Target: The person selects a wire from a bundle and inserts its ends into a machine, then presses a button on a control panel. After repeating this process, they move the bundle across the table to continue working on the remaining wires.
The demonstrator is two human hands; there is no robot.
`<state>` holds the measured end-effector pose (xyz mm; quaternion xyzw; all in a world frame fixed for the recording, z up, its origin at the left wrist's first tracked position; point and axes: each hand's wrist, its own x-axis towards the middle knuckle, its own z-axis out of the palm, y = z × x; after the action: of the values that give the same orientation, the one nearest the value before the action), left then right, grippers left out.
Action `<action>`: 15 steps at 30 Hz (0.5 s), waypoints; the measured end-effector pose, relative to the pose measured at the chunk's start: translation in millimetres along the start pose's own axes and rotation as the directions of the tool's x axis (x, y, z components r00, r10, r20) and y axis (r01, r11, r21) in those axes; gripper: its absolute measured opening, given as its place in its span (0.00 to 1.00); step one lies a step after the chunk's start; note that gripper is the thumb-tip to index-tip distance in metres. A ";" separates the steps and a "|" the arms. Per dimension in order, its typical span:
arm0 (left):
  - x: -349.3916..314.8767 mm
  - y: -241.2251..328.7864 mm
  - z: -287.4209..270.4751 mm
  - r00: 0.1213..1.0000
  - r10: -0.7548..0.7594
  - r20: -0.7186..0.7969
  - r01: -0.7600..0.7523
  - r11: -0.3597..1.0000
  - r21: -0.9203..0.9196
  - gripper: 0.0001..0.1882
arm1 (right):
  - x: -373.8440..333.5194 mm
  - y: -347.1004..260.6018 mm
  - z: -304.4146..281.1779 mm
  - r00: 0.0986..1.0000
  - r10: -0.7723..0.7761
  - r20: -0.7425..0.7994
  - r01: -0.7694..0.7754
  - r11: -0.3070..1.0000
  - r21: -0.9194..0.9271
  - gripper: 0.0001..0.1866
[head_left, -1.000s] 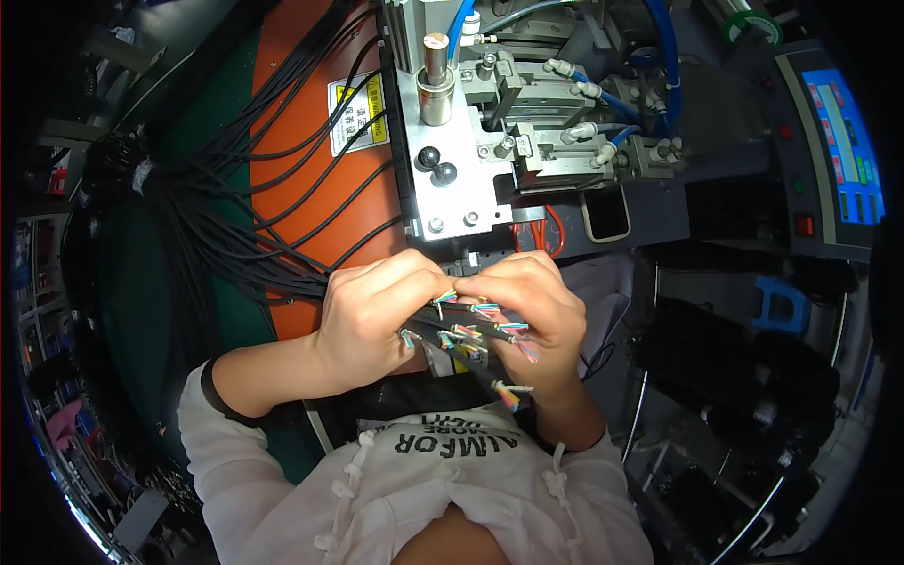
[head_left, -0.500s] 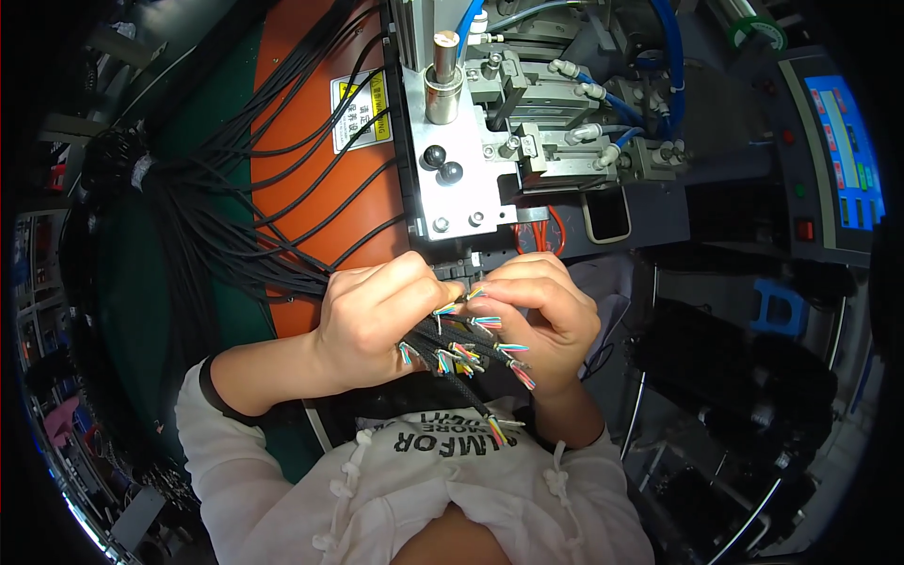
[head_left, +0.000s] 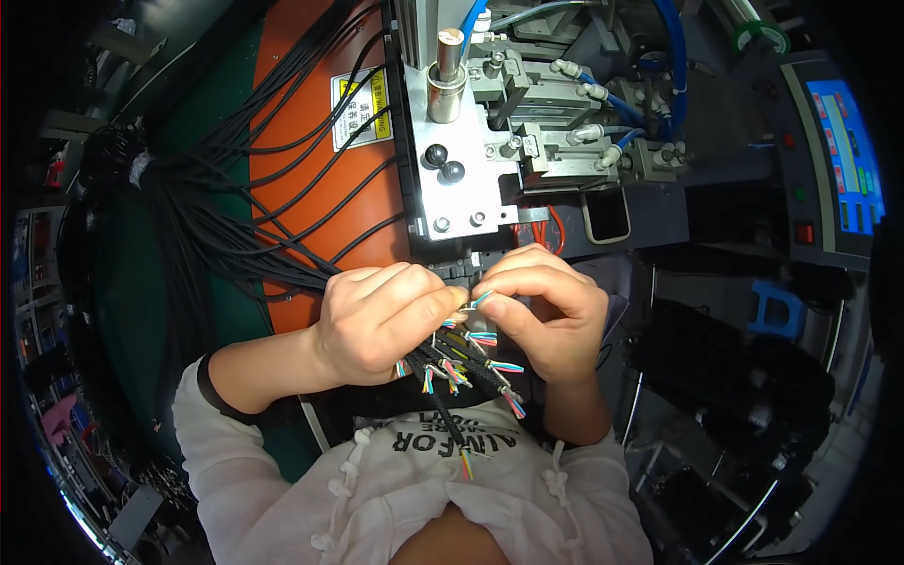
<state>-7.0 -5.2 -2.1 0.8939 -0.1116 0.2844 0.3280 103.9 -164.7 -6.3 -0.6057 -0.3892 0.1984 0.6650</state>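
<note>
My left hand [head_left: 377, 325] is closed round a bunch of black braided cables [head_left: 441, 405], whose stripped ends fan out below its fingers. Fine coloured wires [head_left: 507, 367] in blue, red, yellow and white stick out of those ends. With thumb and forefinger, my right hand [head_left: 556, 315] pinches the thin coloured wires [head_left: 483, 299] of one cable, just beside my left fingertips. Both hands are close together, in front of the metal fixture [head_left: 461, 179] of a bench machine. My fingers partly hide the cable being handled.
More black cables [head_left: 217, 226] run left over an orange panel [head_left: 292, 217] to a tied bundle. Pneumatic cylinders with blue hoses [head_left: 678, 56] stand at the back. A phone-like dark object [head_left: 606, 215] lies right of the fixture. A lit screen [head_left: 847, 155] is at far right, above a blue stool [head_left: 777, 309].
The wires at my fingertips have turned, and blue-green strands now show in my right pinch. The lowest cable end has swung down and left. Both hands remain nearly in place.
</note>
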 end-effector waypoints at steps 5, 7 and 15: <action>4.4 -0.2 -2.6 0.987 0.017 0.163 -0.030 0.996 0.079 0.14 | 5.2 -7.9 -19.2 0.983 0.073 0.167 -0.057 0.993 -0.102 0.07; 2.8 -1.5 -1.1 0.977 0.009 0.213 -0.027 0.997 0.079 0.15 | 4.8 -6.5 -21.3 0.980 0.085 0.180 -0.054 0.984 -0.170 0.07; -6.4 3.0 12.4 0.988 -0.063 0.144 0.007 0.932 0.363 0.18 | -7.6 23.6 -11.2 0.997 0.044 -0.063 -0.067 0.903 -0.424 0.05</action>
<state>-8.0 -15.4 -12.0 0.9600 -0.0663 0.2247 0.1534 112.6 -173.2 -30.7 -0.7519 -0.3884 0.1119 0.5209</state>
